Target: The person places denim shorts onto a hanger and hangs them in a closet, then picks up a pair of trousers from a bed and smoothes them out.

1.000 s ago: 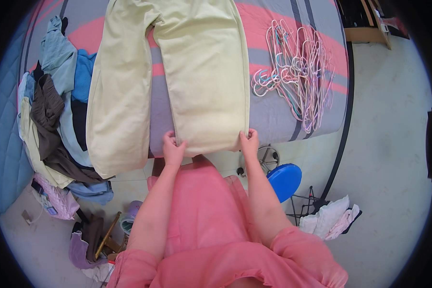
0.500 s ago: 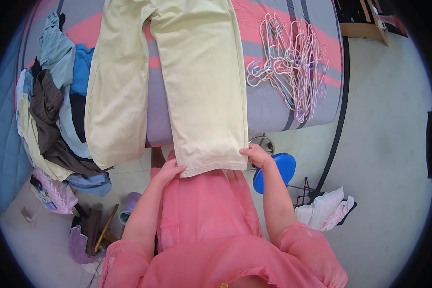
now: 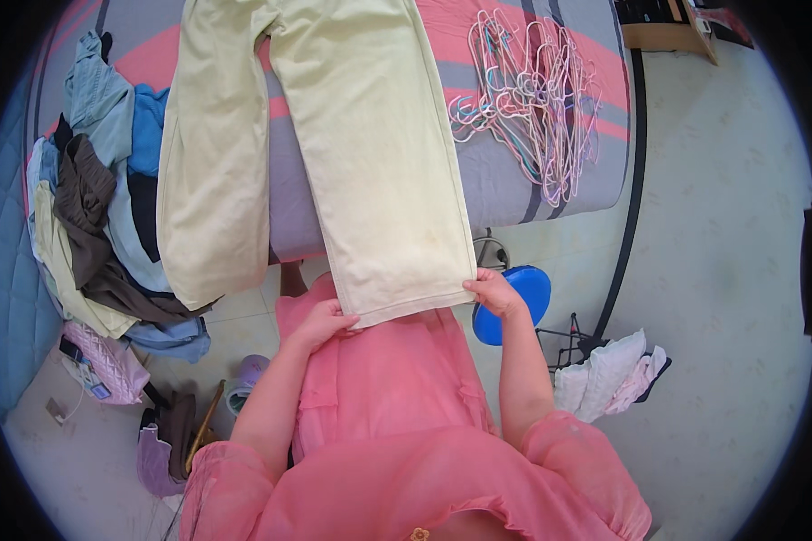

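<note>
Pale cream-green trousers (image 3: 379,180) lie over the bed with both legs toward me, the waist cut off by the top of the view. My left hand (image 3: 323,325) pinches the left corner of the hem on the right-hand leg. At that hem's other corner, my right hand (image 3: 494,293) grips the cloth between thumb and fingers. Between my hands the hem is stretched out beyond the bed's edge, above my pink skirt. The other leg hangs over the bed edge, touched by neither hand.
A pile of hangers (image 3: 537,108) lies on the striped bed (image 3: 293,207) at the right. Heaped clothes (image 3: 90,198) sit at the left. A blue round stool (image 3: 523,302) stands by my right forearm, with folded white cloths (image 3: 600,379) farther right. A pink quilted bag (image 3: 108,361) is lower left.
The held hem has shifted slightly right and now slants, its right corner higher. Both hands keep their grip. The whole view has moved a little, so the bed and hangers appear further up and left.
</note>
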`<move>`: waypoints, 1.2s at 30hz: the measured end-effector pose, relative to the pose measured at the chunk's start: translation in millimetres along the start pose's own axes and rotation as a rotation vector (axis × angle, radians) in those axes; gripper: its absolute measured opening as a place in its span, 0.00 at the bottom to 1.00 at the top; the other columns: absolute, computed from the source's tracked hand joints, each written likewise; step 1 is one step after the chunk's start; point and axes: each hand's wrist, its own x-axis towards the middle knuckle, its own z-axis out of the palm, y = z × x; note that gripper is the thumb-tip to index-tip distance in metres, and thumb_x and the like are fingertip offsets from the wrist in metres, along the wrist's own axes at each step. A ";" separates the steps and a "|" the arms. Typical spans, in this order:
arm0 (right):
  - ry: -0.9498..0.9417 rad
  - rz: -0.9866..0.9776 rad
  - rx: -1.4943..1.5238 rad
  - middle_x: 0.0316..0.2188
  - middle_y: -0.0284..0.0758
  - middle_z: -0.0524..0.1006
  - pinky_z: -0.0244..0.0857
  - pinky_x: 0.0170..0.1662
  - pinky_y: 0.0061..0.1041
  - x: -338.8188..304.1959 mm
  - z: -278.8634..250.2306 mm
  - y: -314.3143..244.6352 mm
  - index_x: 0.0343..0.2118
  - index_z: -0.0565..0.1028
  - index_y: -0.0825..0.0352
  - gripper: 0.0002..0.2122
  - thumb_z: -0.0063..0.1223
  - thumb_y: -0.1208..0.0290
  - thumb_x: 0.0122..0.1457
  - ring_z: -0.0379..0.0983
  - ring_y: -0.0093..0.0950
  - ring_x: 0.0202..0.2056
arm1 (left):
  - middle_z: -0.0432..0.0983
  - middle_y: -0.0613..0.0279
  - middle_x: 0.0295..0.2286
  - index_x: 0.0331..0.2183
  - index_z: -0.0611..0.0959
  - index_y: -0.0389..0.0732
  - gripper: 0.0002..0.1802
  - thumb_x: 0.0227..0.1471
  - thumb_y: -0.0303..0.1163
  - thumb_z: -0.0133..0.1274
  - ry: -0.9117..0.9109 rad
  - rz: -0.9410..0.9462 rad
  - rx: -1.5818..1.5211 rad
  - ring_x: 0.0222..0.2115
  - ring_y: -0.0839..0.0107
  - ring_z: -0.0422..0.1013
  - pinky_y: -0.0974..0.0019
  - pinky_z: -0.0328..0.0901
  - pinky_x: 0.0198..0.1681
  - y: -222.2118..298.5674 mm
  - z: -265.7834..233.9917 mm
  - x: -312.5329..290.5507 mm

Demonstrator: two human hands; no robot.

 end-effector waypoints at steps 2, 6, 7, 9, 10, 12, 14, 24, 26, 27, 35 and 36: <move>0.040 -0.003 -0.103 0.30 0.28 0.76 0.61 0.30 0.15 -8.1 -4.0 -8.1 0.36 0.75 0.68 0.09 0.54 0.76 0.50 0.69 0.15 0.27 | 0.76 0.59 0.32 0.38 0.75 0.34 0.12 0.49 0.25 0.52 -0.015 0.031 0.054 0.31 0.72 0.73 0.72 0.68 0.35 0.3 7.9 1.9; 0.241 -0.082 -0.337 0.24 0.25 0.73 0.56 0.25 0.17 -10.4 -34.2 -14.6 0.33 0.76 0.70 0.08 0.53 0.74 0.49 0.63 0.15 0.22 | 0.75 0.58 0.28 0.35 0.75 0.34 0.10 0.48 0.26 0.51 -0.082 0.061 0.326 0.31 0.72 0.72 0.71 0.67 0.36 -12.2 -9.3 14.7; 0.350 -0.074 -0.402 0.22 0.25 0.72 0.55 0.23 0.18 -10.1 -47.9 -15.8 0.32 0.76 0.69 0.08 0.54 0.73 0.49 0.61 0.15 0.20 | 0.75 0.58 0.28 0.35 0.75 0.34 0.10 0.48 0.26 0.51 -0.048 0.070 0.322 0.31 0.72 0.72 0.71 0.67 0.36 -9.6 -25.2 11.2; 0.559 -0.101 -0.449 0.21 0.28 0.73 0.58 0.24 0.19 0.7 -70.4 -16.5 0.33 0.75 0.70 0.09 0.53 0.73 0.48 0.65 0.17 0.21 | 0.75 0.55 0.27 0.33 0.76 0.35 0.10 0.45 0.26 0.52 0.325 0.470 0.723 0.31 0.68 0.73 0.67 0.67 0.36 -2.2 -61.7 5.1; 0.746 -0.242 -0.617 0.24 0.34 0.76 0.64 0.30 0.24 8.1 -73.2 -10.0 0.33 0.75 0.71 0.10 0.50 0.75 0.48 0.71 0.25 0.26 | 0.75 0.55 0.27 0.33 0.76 0.35 0.10 0.44 0.26 0.51 0.526 0.543 0.659 0.32 0.66 0.72 0.66 0.66 0.37 10.0 -82.3 -2.7; 0.885 -0.368 -0.898 0.27 0.37 0.76 0.65 0.34 0.26 30.8 -58.4 -16.3 0.34 0.75 0.71 0.10 0.48 0.75 0.48 0.72 0.29 0.29 | 0.74 0.55 0.29 0.32 0.77 0.36 0.09 0.44 0.27 0.50 0.994 0.653 0.548 0.34 0.62 0.70 0.64 0.64 0.40 28.4 -134.7 -18.5; 0.895 -0.452 -0.981 0.33 0.42 0.76 0.65 0.40 0.30 50.7 -6.9 -39.4 0.36 0.75 0.69 0.11 0.45 0.75 0.49 0.73 0.35 0.35 | 0.72 0.51 0.35 0.36 0.74 0.36 0.13 0.45 0.28 0.50 1.370 0.713 0.745 0.37 0.58 0.69 0.61 0.62 0.43 57.6 -178.6 -56.9; -0.138 -0.339 -0.470 0.38 0.35 0.75 0.63 0.44 0.23 189.1 345.5 -33.6 0.44 0.69 0.69 0.17 0.52 0.77 0.49 0.69 0.24 0.40 | 0.73 0.57 0.36 0.41 0.73 0.33 0.21 0.46 0.35 0.55 0.941 0.349 0.198 0.34 0.69 0.70 0.67 0.64 0.38 59.7 -310.3 -85.8; -0.179 -0.269 -0.281 0.39 0.35 0.74 0.62 0.46 0.23 190.1 375.7 -26.5 0.45 0.68 0.70 0.19 0.54 0.76 0.48 0.68 0.25 0.42 | 0.74 0.59 0.35 0.40 0.74 0.33 0.20 0.47 0.35 0.55 0.868 0.339 0.131 0.34 0.71 0.70 0.68 0.64 0.38 72.5 -282.8 -95.9; -0.180 -0.268 -0.285 0.39 0.35 0.74 0.62 0.46 0.23 176.9 384.3 -30.7 0.45 0.68 0.70 0.19 0.54 0.76 0.48 0.68 0.25 0.42 | 0.75 0.59 0.34 0.39 0.74 0.33 0.18 0.46 0.33 0.55 0.785 0.436 -0.036 0.33 0.71 0.70 0.68 0.64 0.37 67.1 -278.3 -100.8; -0.139 -0.273 -0.663 0.39 0.38 0.75 0.65 0.43 0.26 137.0 359.8 35.6 0.43 0.72 0.71 0.17 0.55 0.72 0.50 0.71 0.28 0.40 | 0.75 0.58 0.27 0.30 0.75 0.32 0.13 0.44 0.31 0.56 0.963 0.417 0.249 0.28 0.76 0.68 0.68 0.64 0.33 -13.3 -299.6 -127.3; -0.100 -0.247 -0.731 0.37 0.42 0.76 0.64 0.44 0.26 138.4 365.3 38.5 0.41 0.73 0.71 0.16 0.55 0.71 0.49 0.72 0.29 0.40 | 0.75 0.57 0.26 0.27 0.75 0.34 0.11 0.44 0.32 0.56 1.024 0.401 0.251 0.26 0.69 0.70 0.65 0.64 0.31 -12.5 -301.5 -127.3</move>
